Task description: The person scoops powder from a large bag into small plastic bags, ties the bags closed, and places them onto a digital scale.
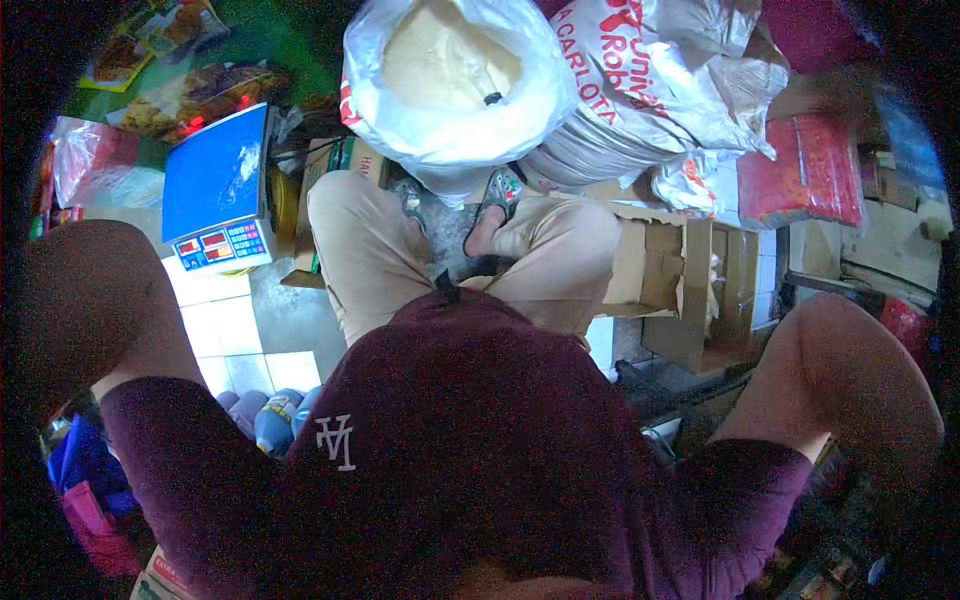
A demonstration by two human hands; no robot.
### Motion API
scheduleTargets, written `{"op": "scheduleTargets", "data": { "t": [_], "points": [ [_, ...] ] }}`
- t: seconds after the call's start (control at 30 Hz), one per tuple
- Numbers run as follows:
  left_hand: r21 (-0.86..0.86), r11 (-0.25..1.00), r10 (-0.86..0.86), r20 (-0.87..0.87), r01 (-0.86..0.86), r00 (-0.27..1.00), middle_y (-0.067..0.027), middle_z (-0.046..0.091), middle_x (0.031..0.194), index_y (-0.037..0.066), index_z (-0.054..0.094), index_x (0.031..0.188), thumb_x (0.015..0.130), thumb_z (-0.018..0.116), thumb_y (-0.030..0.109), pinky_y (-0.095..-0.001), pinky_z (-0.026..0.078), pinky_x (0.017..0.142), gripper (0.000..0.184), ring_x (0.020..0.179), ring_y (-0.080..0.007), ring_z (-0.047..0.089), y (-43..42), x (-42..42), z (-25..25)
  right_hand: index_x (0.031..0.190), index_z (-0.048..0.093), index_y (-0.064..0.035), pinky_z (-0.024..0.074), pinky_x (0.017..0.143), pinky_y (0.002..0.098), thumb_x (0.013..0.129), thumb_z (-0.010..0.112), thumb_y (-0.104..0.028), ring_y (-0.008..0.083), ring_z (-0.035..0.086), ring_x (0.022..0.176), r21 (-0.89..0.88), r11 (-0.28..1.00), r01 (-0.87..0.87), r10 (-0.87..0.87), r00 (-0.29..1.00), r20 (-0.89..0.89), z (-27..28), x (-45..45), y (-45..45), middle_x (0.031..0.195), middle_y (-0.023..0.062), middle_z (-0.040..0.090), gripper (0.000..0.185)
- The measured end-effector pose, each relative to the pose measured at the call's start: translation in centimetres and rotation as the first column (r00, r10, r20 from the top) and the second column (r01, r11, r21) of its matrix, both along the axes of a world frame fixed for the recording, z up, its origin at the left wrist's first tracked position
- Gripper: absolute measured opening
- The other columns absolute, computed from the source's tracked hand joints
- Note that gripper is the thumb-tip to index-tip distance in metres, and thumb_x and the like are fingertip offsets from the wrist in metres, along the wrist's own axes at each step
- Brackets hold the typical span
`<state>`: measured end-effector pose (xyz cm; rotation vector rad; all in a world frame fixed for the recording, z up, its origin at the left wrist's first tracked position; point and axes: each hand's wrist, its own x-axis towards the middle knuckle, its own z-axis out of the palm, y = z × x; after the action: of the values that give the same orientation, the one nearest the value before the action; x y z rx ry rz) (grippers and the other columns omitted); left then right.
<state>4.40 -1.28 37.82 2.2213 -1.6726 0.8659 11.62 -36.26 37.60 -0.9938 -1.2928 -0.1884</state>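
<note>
Neither of my hands shows; both bare forearms bend up and back, past the dark edges of the view. Between my feet and beyond them stands an open white sack (375,110), its rim rolled down around a pale, fine-grained content (440,55). A small dark object (492,98) pokes out of that content; its kind is unclear. To the left is a digital scale (215,175) with a blue platform, a keypad and lit red digits. White powder is smeared on the platform.
Printed sacks (640,90) lean behind the open one. A cardboard box (700,300) stands right of my knees, below a red plastic-wrapped bundle (800,170). Bluish bottles (275,422) are on the tiled floor at left. Snack packs (215,90) lie at upper left.
</note>
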Motion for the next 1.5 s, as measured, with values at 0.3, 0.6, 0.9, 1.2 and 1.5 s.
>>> {"op": "scheduleTargets", "data": {
  "t": [0.3,0.6,0.9,1.2,1.5],
  "points": [
    [0.027,1.0,0.009,-0.06,-0.007,0.998,-0.0169,0.042,0.14,0.002,0.049,0.131,0.086,0.059,0.014,-0.0403,0.033,0.106,0.048,0.127,-0.03,0.043,1.4,1.2,0.9,0.115,0.059,-0.0063,0.0384,0.096,0.0417,0.092,0.051,-0.036,0.0239,0.051,0.111,-0.671,0.473,0.571,-0.672,0.726,0.145,-14.4,3.0,0.9,0.117,0.015,0.054,0.039],
    [0.034,0.999,-0.028,-0.035,0.03,0.999,-0.017,0.042,0.14,0.002,0.049,0.131,0.085,0.06,0.018,-0.0398,0.033,0.106,0.049,0.127,-0.0306,0.043,0.4,2.3,-0.7,0.115,0.06,-0.0054,0.0395,0.095,0.039,0.091,0.052,-0.036,0.0227,0.052,0.109,-0.709,0.414,0.57,-0.666,0.721,0.19,-18.1,2.5,-0.6,0.116,0.0143,0.056,0.039],
    [0.008,1.0,0.025,-0.104,-0.024,0.994,-0.017,0.042,0.14,0.003,0.05,0.13,0.085,0.061,0.021,-0.0392,0.033,0.106,0.05,0.127,-0.0312,0.043,0.4,2.7,-2.4,0.115,0.061,-0.0045,0.0406,0.094,0.0363,0.091,0.054,-0.035,0.0215,0.054,0.108,-0.722,0.337,0.604,-0.711,0.666,0.225,-18.7,1.7,-2.3,0.115,0.0136,0.058,0.039],
    [-0.007,0.812,0.537,-0.381,-0.584,0.753,-0.0171,0.041,0.141,0.003,0.051,0.129,0.084,0.063,0.024,-0.0387,0.033,0.106,0.051,0.127,-0.0318,0.043,8.5,-3.0,-10.6,0.114,0.062,-0.0035,0.0417,0.093,0.0336,0.09,0.056,-0.035,0.0202,0.056,0.107,-0.605,0.286,0.743,-0.797,0.535,0.28,-13.2,1.8,-6.1,0.113,0.0129,0.061,0.04],
    [0.328,-0.088,0.931,-0.309,-0.94,-0.195,-0.0172,0.041,0.141,0.003,0.051,0.129,0.084,0.064,0.027,-0.0381,0.033,0.106,0.053,0.127,-0.0324,0.043,15.3,-2.5,-22.3,0.114,0.063,-0.0026,0.0427,0.092,0.031,0.089,0.058,-0.034,0.019,0.057,0.105,-0.272,-0.033,0.962,-0.961,0.044,0.274,-5.7,12.5,-9.9,0.112,0.0122,0.063,0.04]
  ]
}}
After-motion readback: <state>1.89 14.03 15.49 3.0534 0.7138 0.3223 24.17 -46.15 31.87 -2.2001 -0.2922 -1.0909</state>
